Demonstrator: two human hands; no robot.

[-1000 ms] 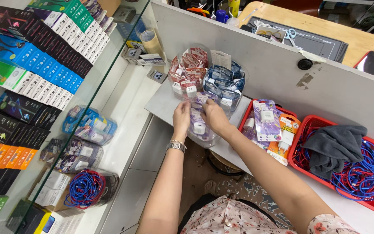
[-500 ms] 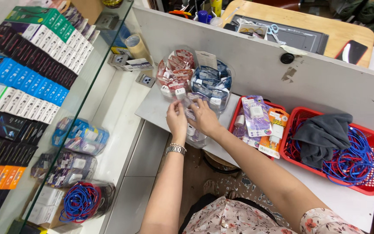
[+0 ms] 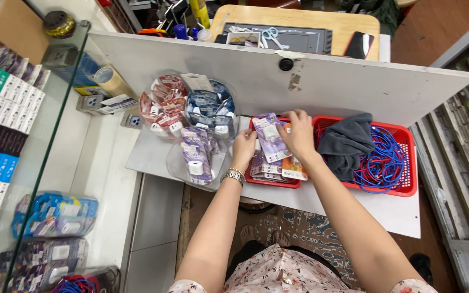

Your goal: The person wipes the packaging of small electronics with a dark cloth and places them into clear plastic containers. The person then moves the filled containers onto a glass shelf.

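Observation:
My left hand (image 3: 243,147) and my right hand (image 3: 298,133) are both over a small red basket (image 3: 278,183) of packaged chargers. They hold a purple charger pack (image 3: 270,135) between them, the right hand at its top edge, the left at its lower left. A watch is on my left wrist. Just left of the basket lies a clear bag of purple packs (image 3: 196,154). Behind it stand a bag of red packs (image 3: 164,106) and a bag of blue packs (image 3: 211,108).
A larger red basket (image 3: 408,187) at the right holds a grey cloth (image 3: 346,142) and blue cables (image 3: 384,157). A white partition (image 3: 354,81) rises behind the counter. A glass display case (image 3: 33,163) with boxed goods stands at the left.
Both hands have left the clear bag of purple packs and moved right to the small red basket, where they now hold a purple pack. The camera view has shifted too.

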